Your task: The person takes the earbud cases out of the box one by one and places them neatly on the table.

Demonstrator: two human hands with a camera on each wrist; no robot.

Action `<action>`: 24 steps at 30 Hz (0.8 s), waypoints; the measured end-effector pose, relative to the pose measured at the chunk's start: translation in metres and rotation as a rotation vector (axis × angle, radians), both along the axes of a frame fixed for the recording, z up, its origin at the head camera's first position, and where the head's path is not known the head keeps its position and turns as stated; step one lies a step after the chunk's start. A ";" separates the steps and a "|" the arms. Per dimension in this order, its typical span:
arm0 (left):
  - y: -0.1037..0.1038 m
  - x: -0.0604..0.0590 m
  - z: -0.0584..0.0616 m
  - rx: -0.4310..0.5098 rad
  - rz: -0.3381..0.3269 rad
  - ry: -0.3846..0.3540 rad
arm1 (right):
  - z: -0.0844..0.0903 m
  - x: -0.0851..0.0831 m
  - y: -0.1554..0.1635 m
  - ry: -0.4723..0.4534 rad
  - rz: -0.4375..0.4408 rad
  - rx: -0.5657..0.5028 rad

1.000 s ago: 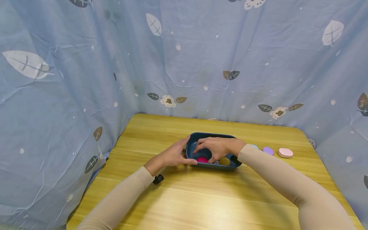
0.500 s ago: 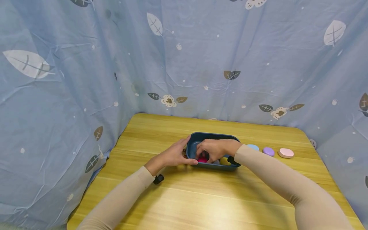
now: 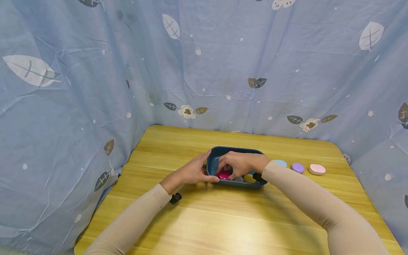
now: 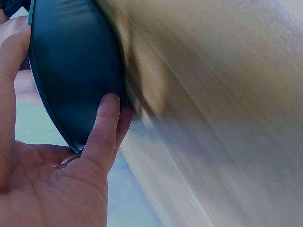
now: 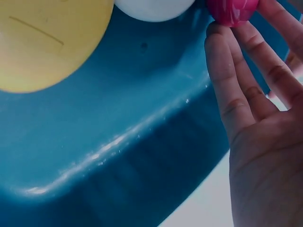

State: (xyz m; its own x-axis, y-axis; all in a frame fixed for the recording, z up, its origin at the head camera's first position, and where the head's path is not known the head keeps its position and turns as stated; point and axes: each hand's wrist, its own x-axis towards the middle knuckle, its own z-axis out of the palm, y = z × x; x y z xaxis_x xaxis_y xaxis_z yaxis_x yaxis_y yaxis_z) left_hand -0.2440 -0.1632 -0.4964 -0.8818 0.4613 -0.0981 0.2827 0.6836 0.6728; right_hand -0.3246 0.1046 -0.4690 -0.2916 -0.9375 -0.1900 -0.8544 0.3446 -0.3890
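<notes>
Magenta rounded block (image 3: 224, 175) sits pinched in the right hand's (image 3: 237, 164) fingertips (image 5: 227, 61), low inside the dark blue oblong plastic tray (image 3: 215, 154) at mid-counter (image 3: 204, 219); its long axis cannot be judged. The left hand (image 3: 191, 172) grips the tray's left end, thumb on the outer wall. Three pastel discs, blue (image 3: 281, 163), purple (image 3: 298, 167) and pink (image 3: 316, 169), lie in a row to the right; a yellow piece (image 3: 248, 178) and a white one (image 5: 154, 7) remain inside, so the job looks about half done.

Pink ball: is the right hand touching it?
Touching. The right wrist view shows the right hand's fingertips pressed against the pink ball inside the blue tub.
</notes>
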 end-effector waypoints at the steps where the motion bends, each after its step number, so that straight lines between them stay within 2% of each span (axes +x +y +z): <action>1: 0.000 0.000 0.000 0.003 0.001 -0.002 | 0.001 0.000 0.001 0.004 -0.010 -0.009; 13: 0.001 -0.001 -0.001 0.028 0.001 0.001 | 0.026 0.004 0.024 0.015 -0.117 -0.142; 24: 0.004 0.001 0.000 -0.026 0.028 0.016 | 0.041 0.012 0.066 0.072 -0.249 -0.240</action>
State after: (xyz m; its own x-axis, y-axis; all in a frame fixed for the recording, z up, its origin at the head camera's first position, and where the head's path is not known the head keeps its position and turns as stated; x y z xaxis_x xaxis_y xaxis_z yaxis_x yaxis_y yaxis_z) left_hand -0.2434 -0.1595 -0.4967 -0.8961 0.4334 -0.0952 0.2737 0.7087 0.6502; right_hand -0.3123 0.1701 -0.4277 -0.5216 -0.8513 0.0566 -0.7838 0.4519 -0.4261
